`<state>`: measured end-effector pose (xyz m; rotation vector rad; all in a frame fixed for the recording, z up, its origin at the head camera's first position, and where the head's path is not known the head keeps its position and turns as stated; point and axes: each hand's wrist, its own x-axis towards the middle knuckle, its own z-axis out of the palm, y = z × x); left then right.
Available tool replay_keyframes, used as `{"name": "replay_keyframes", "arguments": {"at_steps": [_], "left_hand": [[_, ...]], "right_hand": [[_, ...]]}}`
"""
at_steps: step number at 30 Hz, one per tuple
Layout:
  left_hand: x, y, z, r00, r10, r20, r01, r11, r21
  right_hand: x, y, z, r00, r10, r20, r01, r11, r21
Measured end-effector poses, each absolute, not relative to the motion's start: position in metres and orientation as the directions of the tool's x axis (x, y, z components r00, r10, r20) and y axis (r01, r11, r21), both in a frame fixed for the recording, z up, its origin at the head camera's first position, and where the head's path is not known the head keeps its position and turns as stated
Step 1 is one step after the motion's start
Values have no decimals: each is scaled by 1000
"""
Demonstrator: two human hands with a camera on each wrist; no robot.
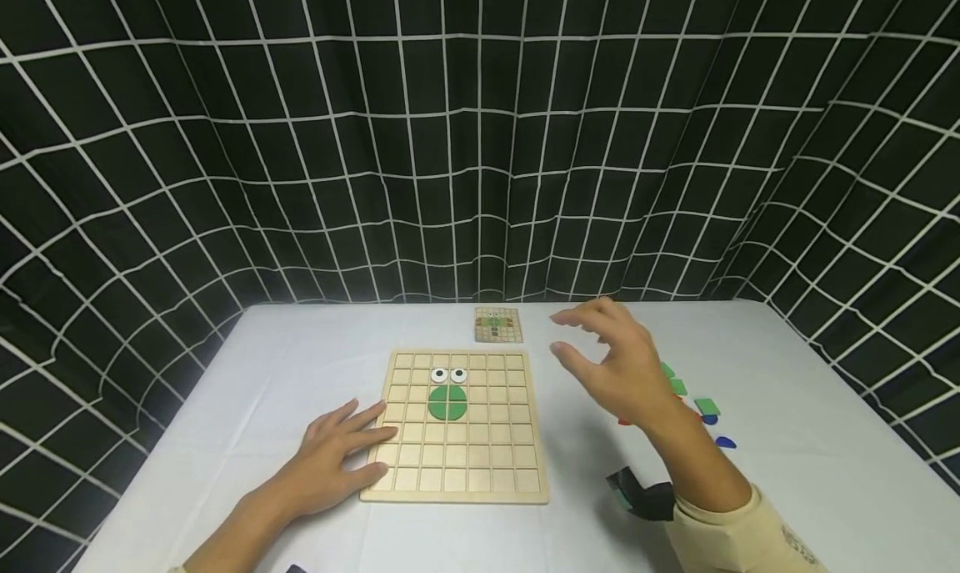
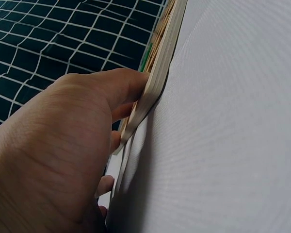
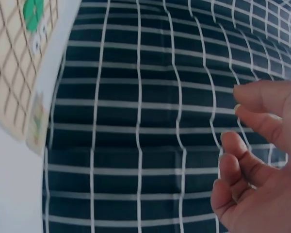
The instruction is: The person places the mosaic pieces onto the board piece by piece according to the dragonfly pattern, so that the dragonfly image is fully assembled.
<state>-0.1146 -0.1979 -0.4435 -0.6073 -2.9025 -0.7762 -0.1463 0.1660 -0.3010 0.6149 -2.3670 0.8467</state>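
A wooden grid board (image 1: 495, 456) lies flat on the white-covered table. On it, several green quarter-round pieces (image 1: 438, 394) form a disc, with two round eye pieces (image 1: 439, 376) just above. My left hand (image 1: 330, 454) rests at the board's left edge, fingers spread and their tips on the frame; in the left wrist view the thumb (image 2: 121, 85) lies against the board's side. My right hand (image 1: 618, 364) is raised over the table to the right of the board. Its fingers curve loosely, apart from the thumb, and nothing is between them.
Behind the board lies a small pattern card (image 1: 498, 326) showing a gridded figure. Loose green pieces (image 1: 707, 406), blue pieces (image 1: 725, 442) and red pieces (image 1: 624, 422) are scattered on the right, partly behind the right forearm. A black curtain with white grid lines (image 1: 480, 139) surrounds the table.
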Motion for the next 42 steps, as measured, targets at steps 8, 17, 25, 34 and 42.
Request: {"name": "replay_keyframes", "arguments": {"at_steps": [8,17,25,34,42], "left_hand": [[-115,-197,-442,-917,363,167,398,792,464],[-114,-198,-441,-922,354,154,383,790,479],[-114,-198,-443,-926,348,148,374,790,486],[-114,-198,-443,-923,352,157,383,796,469],[-114,-198,-442,-924,349,155,379,798,468]], "right_hand": [[-151,216,-304,-782,-177,598,-495,759,-423],[-166,265,-327,-850,-63,523,-373,773,-514],[-180,296,-358,-913,4,408,-252,780,-572],[-217,344,-421,-939,31,344,-193,779,-596],[-195,324,-400,-998,24,58,-18,774,-633]]}}
